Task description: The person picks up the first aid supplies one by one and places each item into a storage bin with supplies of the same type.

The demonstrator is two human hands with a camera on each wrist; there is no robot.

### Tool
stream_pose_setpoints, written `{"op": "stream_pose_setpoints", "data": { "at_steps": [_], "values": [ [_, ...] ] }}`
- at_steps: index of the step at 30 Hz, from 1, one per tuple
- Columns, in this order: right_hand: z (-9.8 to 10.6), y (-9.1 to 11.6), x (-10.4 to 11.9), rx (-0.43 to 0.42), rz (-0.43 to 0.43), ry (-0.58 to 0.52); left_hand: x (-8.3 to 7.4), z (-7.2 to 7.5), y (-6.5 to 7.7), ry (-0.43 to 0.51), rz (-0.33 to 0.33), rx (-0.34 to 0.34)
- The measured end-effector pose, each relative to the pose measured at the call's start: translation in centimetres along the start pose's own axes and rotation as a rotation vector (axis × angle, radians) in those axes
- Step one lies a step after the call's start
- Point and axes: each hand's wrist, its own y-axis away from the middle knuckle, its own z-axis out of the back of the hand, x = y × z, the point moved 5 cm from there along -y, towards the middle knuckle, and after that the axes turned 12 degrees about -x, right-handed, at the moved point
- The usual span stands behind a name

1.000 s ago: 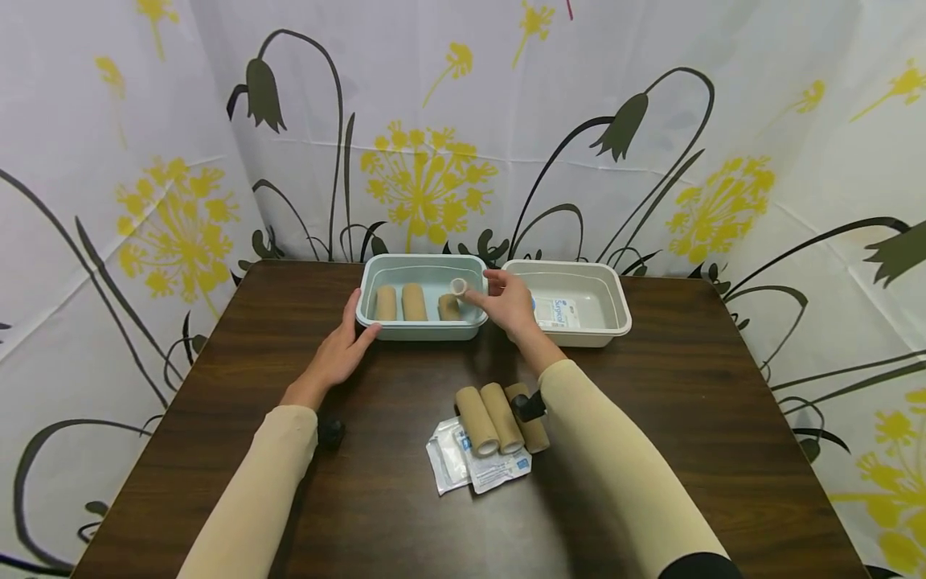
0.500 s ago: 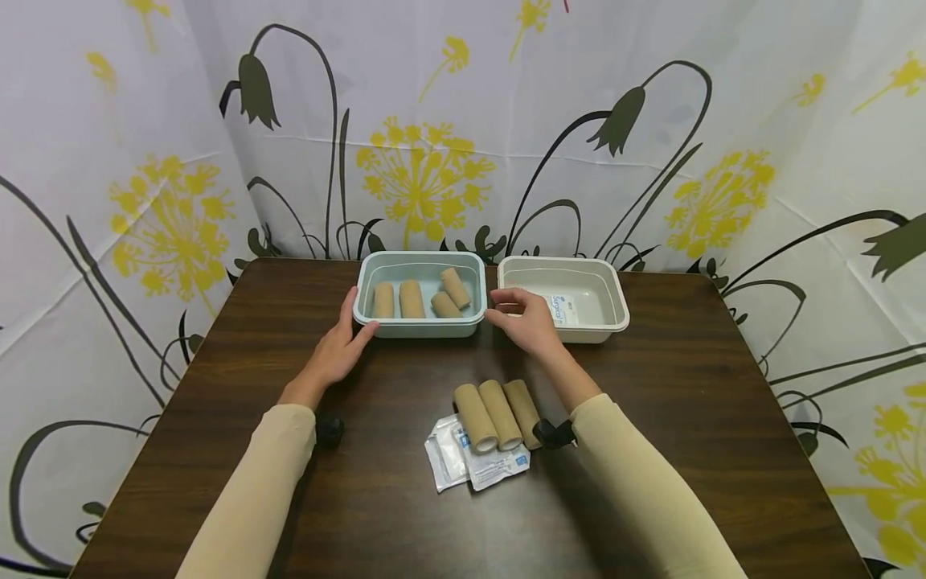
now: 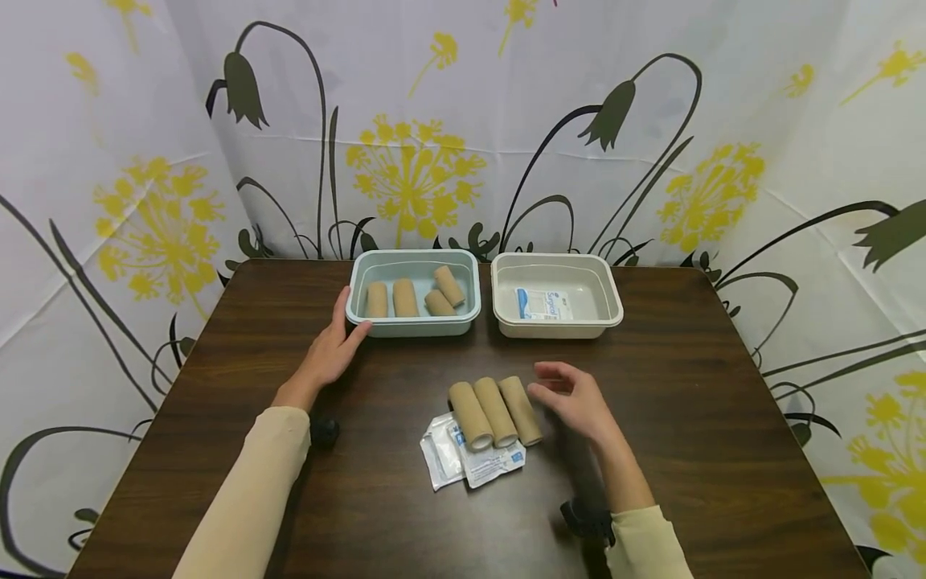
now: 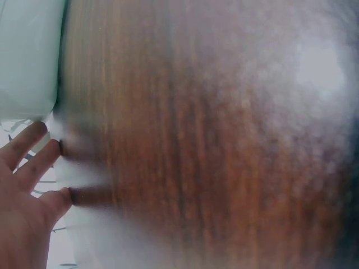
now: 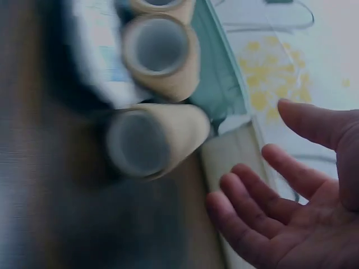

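My left hand (image 3: 327, 351) rests against the left front corner of the light blue tub (image 3: 427, 328), thumb at its front rim. Several cardboard tubes lie in that tub, among them a short tube (image 3: 439, 303) beside a longer tube (image 3: 449, 285). On the table, three cardboard tubes lie side by side; the rightmost tube (image 3: 521, 411) is nearest my right hand (image 3: 576, 400). That hand hovers just right of it, fingers relaxed and apart from the tube, as the right wrist view also shows. White paper packets (image 3: 489, 465) are partly hidden beneath the tubes.
A cream tub (image 3: 557, 330) stands right of the blue tub, with a white and blue packet (image 3: 544, 305) inside. Both tubs are near the back edge of the dark wooden table (image 3: 391, 515). A flower-print curtain (image 3: 506, 121) hangs behind.
My right hand let go of a cardboard tube inside the blue tub, then drew back toward me, beside the three tubes. My left hand stays at the blue tub.
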Motion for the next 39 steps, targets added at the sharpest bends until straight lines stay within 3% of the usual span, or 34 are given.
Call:
{"op": "stream_pose_setpoints", "data": {
  "at_steps": [4,12,29,39],
  "values": [
    [0.0,2.2,-1.9,-0.024,-0.047,0.035,0.1,0.2,0.0,-0.01,-0.008,-0.013],
    [-1.7,4.2,-2.8,-0.055,-0.013,0.071,0.2,0.3,0.1,-0.012,-0.012,-0.012],
    [-2.7,4.4,-2.8,-0.106,0.026,0.144,0.1,0.1,-0.1,-0.005,-0.011,-0.003],
    [-2.7,4.1,-2.7,-0.113,0.007,0.122,-0.2,0.2,-0.2,-0.019,-0.01,0.012]
  ]
}}
